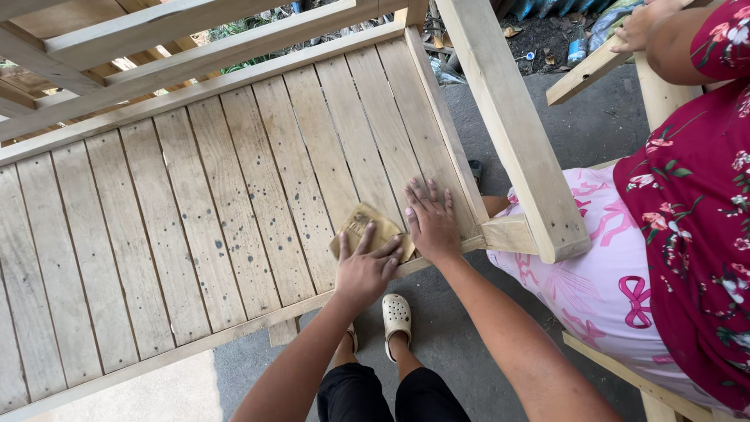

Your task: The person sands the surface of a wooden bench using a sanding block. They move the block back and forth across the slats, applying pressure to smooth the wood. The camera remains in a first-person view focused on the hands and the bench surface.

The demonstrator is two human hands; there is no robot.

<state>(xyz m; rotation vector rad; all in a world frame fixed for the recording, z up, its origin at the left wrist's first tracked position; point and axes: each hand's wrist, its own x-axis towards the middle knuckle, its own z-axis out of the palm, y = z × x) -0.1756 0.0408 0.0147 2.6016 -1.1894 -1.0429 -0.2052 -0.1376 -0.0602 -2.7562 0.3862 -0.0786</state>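
Note:
A slatted wooden bench seat (195,203) with dark specks fills the left and middle of the view. My left hand (366,266) presses a tan sheet of sandpaper (361,224) flat on the slats near the seat's front right corner. My right hand (431,223) lies flat on the wood just to the right of the sandpaper, fingers spread, holding nothing. My forearms reach up from the bottom of the frame.
A pale wooden armrest beam (516,125) runs diagonally past the seat's right end. Another person in a red floral top and pink skirt (687,227) stands at the right, a hand (642,25) on a wooden piece. Grey pavement (461,344) and my white clog (396,316) lie below.

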